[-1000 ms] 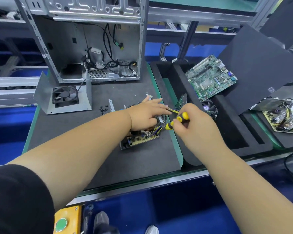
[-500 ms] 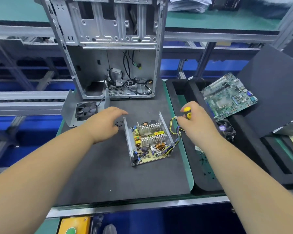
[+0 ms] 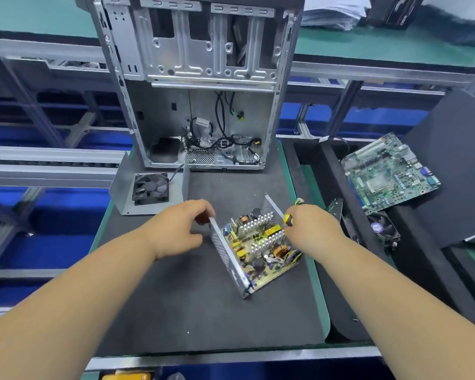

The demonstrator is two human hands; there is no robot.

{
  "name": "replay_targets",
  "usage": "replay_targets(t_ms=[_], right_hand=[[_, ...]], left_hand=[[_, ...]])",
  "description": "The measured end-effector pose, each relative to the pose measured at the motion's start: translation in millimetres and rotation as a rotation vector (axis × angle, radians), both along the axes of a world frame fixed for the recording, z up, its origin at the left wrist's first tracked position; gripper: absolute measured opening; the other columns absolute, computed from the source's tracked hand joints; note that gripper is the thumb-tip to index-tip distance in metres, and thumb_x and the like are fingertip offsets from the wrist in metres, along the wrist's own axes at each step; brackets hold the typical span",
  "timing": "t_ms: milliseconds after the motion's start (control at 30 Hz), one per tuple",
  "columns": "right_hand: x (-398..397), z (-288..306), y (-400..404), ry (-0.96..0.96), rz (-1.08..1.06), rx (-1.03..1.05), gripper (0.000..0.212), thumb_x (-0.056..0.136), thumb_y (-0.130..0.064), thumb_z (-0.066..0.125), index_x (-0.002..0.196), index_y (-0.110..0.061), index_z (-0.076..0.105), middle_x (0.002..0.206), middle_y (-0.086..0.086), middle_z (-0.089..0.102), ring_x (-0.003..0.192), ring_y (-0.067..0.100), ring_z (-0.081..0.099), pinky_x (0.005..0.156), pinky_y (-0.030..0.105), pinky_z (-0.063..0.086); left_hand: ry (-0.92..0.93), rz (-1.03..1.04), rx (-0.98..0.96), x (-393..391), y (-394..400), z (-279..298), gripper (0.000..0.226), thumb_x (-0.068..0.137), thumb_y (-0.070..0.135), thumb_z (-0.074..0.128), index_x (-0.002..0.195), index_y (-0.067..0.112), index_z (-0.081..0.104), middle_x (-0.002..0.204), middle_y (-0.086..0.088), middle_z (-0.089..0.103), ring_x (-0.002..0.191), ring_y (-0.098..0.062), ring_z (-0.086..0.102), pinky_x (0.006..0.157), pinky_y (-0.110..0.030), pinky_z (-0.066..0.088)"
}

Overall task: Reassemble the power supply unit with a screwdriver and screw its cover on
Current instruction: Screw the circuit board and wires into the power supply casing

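grey mat (image 3: 176, 311) | power supply unit (image 3: 254, 249) between hands | left fingers (image 3: 203, 212) at wall

The right hand (image 3: 311, 231) is covering nearly all of the screwdriver (image 3: 287, 218), leaving only a bit of yellow-and-black handle showing; its tip is hiding. The left hand (image 3: 176, 229) is curling at the near wall of the power supply (image 3: 254, 248), its fingertips hiding behind that wall, so the grip is unclear. The case (image 3: 203, 78) is running off the top edge. The papers (image 3: 332, 12) at the top are blurring. Both forearms are leaving the bottom edge.
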State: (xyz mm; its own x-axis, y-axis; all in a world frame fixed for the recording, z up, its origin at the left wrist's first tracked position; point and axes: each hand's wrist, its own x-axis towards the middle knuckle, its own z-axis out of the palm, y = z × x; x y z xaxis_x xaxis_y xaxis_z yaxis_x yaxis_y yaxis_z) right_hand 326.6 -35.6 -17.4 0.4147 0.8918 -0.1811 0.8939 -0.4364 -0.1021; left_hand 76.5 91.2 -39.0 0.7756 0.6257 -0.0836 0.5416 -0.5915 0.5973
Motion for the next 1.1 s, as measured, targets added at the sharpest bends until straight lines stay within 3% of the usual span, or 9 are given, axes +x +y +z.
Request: replay_targets(t_ms=[100, 200, 400, 500, 633, 800, 900, 967, 1100], right_hand=[[4.9, 8.8, 16.0, -0.083, 0.084, -0.015, 0.002, 0.092, -0.023, 0.057, 0.091, -0.022, 0.059, 0.083, 0.000, 0.057, 0.082, 0.028, 0.057, 0.062, 0.030, 0.042], [6.6, 12.1, 31.1, -0.104, 0.146, -0.051, 0.004, 0.092, -0.022, 0.057, 0.090, -0.024, 0.059, 0.085, -0.001, 0.059, 0.084, 0.028, 0.058, 0.063, 0.031, 0.044], [17.7, 4.0, 36.4, -0.010, 0.184, -0.056, 0.017, 0.095, -0.039, 0.059, 0.108, -0.028, 0.063, 0.101, -0.003, 0.067, 0.089, 0.022, 0.061, 0.072, 0.033, 0.052], [31.3, 7.7, 23.5, 0.228, 0.007, 0.105, 0.020, 0.092, -0.043, 0.063, 0.108, -0.031, 0.064, 0.100, -0.007, 0.065, 0.086, 0.015, 0.060, 0.070, 0.030, 0.047], [31.8, 23.5, -4.9, 0.222, -0.106, 0.164, 0.018, 0.089, -0.046, 0.062, 0.088, -0.029, 0.063, 0.087, -0.005, 0.065, 0.073, 0.010, 0.057, 0.063, 0.030, 0.047], [-23.4, 25.5, -25.9, 0.171, 0.121, 0.034, 0.044, 0.076, -0.069, 0.058, 0.095, -0.029, 0.058, 0.098, -0.010, 0.052, 0.089, 0.014, 0.056, 0.070, 0.033, 0.045], [-32.6, 23.9, -21.4, 0.110, 0.232, 0.015, 0.044, 0.082, -0.064, 0.056, 0.104, -0.025, 0.059, 0.103, -0.008, 0.052, 0.097, 0.019, 0.055, 0.070, 0.034, 0.043], [-28.3, 26.3, -18.1, 0.121, 0.266, 0.010, 0.042, 0.085, -0.059, 0.057, 0.109, -0.025, 0.060, 0.104, -0.007, 0.052, 0.099, 0.019, 0.055, 0.068, 0.034, 0.041], [-23.7, 28.6, -16.3, 0.140, 0.294, 0.011, 0.043, 0.084, -0.062, 0.057, 0.105, -0.024, 0.062, 0.098, -0.006, 0.054, 0.090, 0.020, 0.054, 0.067, 0.035, 0.044]], left_hand=[[-0.018, -0.021, -0.096, -2.7, -5.0, 8.9, 0.037, 0.070, -0.003, 0.055, 0.090, 0.028, 0.063, 0.085, 0.014, 0.067, 0.086, -0.004, 0.063, 0.087, -0.029, 0.050], [0.001, -0.043, -0.169, -3.4, -7.9, 11.4, 0.038, 0.072, -0.002, 0.053, 0.082, 0.032, 0.065, 0.081, 0.012, 0.068, 0.084, -0.010, 0.065, 0.083, -0.028, 0.052], [0.012, -0.011, -0.298, 5.8, 2.4, 14.0, 0.032, 0.081, 0.000, 0.049, 0.088, 0.025, 0.068, 0.080, 0.008, 0.073, 0.080, -0.008, 0.067, 0.086, -0.032, 0.053], [0.031, -0.012, -0.152, 22.1, 11.5, 16.3, 0.025, 0.088, 0.011, 0.054, 0.099, 0.031, 0.066, 0.091, 0.015, 0.071, 0.089, -0.006, 0.063, 0.090, -0.031, 0.050], [-0.030, -0.036, 0.027, 64.6, 22.3, 23.6, 0.024, 0.093, 0.024, 0.058, 0.114, 0.034, 0.062, 0.111, 0.013, 0.060, 0.099, -0.006, 0.056, 0.093, -0.028, 0.045], [0.054, -0.276, 0.134, 155.7, 35.2, 29.5, 0.039, 0.096, 0.009, 0.050, 0.132, 0.022, 0.057, 0.132, -0.002, 0.055, 0.122, -0.020, 0.051, 0.105, -0.037, 0.040], [0.234, -0.650, 0.251, 205.0, 32.4, 29.9, 0.060, 0.084, -0.005, 0.054, 0.138, 0.021, 0.055, 0.140, -0.006, 0.053, 0.129, -0.024, 0.047, 0.107, -0.034, 0.036], [0.370, -0.845, 0.397, 226.2, 29.3, 22.4, 0.061, 0.083, 0.002, 0.061, 0.139, 0.025, 0.054, 0.147, -0.001, 0.047, 0.132, -0.022, 0.042, 0.109, -0.027, 0.030], [0.522, -0.915, 0.636, 243.3, 32.3, 3.2, 0.048, 0.090, 0.030, 0.063, 0.136, 0.038, 0.051, 0.149, 0.013, 0.041, 0.130, -0.019, 0.034, 0.108, -0.036, 0.035]])
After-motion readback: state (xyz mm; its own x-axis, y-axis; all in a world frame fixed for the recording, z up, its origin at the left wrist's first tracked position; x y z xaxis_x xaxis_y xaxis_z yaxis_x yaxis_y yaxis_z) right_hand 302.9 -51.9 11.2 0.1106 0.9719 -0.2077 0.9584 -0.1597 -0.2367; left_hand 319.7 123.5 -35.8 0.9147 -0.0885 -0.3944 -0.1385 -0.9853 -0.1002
